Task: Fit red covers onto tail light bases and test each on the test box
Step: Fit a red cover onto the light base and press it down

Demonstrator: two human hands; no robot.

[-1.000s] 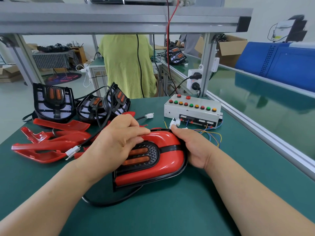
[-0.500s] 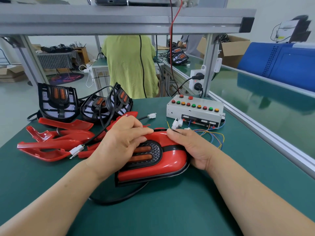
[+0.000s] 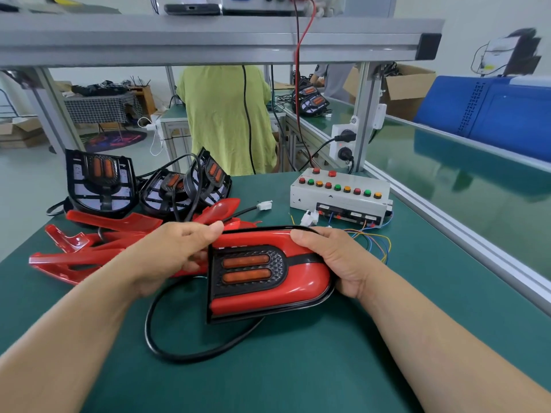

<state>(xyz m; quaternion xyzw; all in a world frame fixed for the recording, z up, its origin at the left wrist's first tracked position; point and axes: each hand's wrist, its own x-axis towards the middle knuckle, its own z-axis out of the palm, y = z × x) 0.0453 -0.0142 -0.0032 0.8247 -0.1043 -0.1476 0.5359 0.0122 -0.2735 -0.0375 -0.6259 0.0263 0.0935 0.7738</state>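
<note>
I looked over a green table [image 3: 298, 368] set under a grey aluminium shelf [image 3: 208, 40]. Beyond it stood a person in a green shirt [image 3: 226, 120]. Around them I saw a pale floor [image 3: 18, 180], a white wall [image 3: 465, 25], a cardboard box [image 3: 408, 87] and a blue housing [image 3: 492, 114].

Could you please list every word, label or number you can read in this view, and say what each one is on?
No text can be read here.
Test box: white label strips on its front face, too small to read.
Tail light: tiny pale marks near its top edge, too small to read.
Paper sheet at far right: blurred.
</note>
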